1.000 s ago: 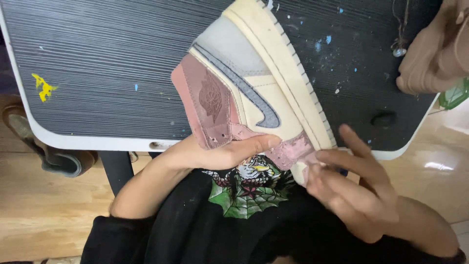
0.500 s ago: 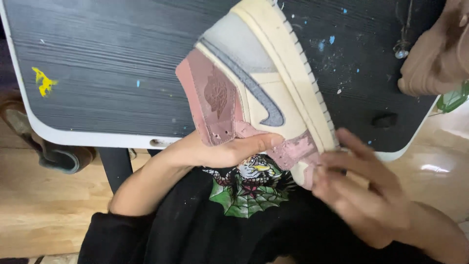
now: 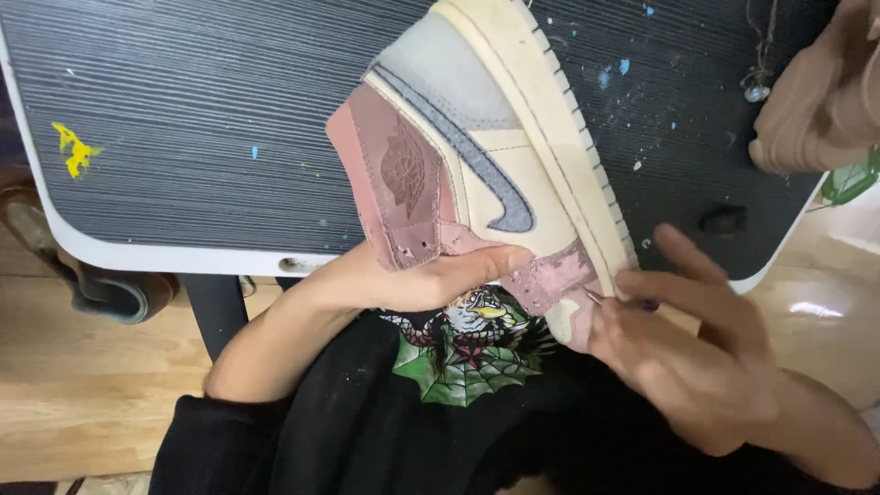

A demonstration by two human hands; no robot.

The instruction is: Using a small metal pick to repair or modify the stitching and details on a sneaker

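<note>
Partly, left hand (image 3: 412,280) hides sneaker (image 3: 477,156) toe.

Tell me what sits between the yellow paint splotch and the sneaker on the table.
Head view: bare dark ribbed table with one small blue speck between yellow splotch and sneaker.

Our left hand (image 3: 417,280) comes in from about seven o'clock, forearm bare, the black sleeve pushed up near the elbow. Its palm is turned upward and the thumb lies stretched out flat toward three o'clock, pressed against what it grips; the other fingers are hidden. Our right hand (image 3: 697,353) enters from about four o'clock, back of the hand toward us. Its thumb and forefinger pinch together at the nine o'clock end, while the remaining fingers (image 3: 692,257) fan loosely up toward eleven o'clock. The two hands sit near each other, not touching.
</note>
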